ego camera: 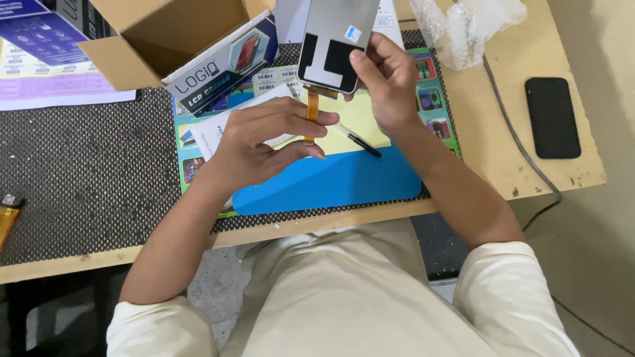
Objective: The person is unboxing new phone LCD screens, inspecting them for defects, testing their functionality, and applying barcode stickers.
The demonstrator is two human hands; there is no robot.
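My right hand (387, 82) holds a phone display panel (334, 39) upright above the desk, its grey back with a black patch and a small blue sticker facing me. An orange flex ribbon (312, 106) hangs from the panel's lower edge. My left hand (264, 142) pinches that ribbon between thumb and fingers, just below the panel. Under both hands lie a blue work mat (331, 182) and a yellow sheet (360, 119) with a black pen-like tool (360, 141) on it.
An open cardboard box (165, 33) and a printed carton (225, 66) sit at the back left. A black phone (552, 118) lies at the right near the desk edge, with bubble wrap (469, 26) behind it. A dark mesh mat (86, 172) covers the left side.
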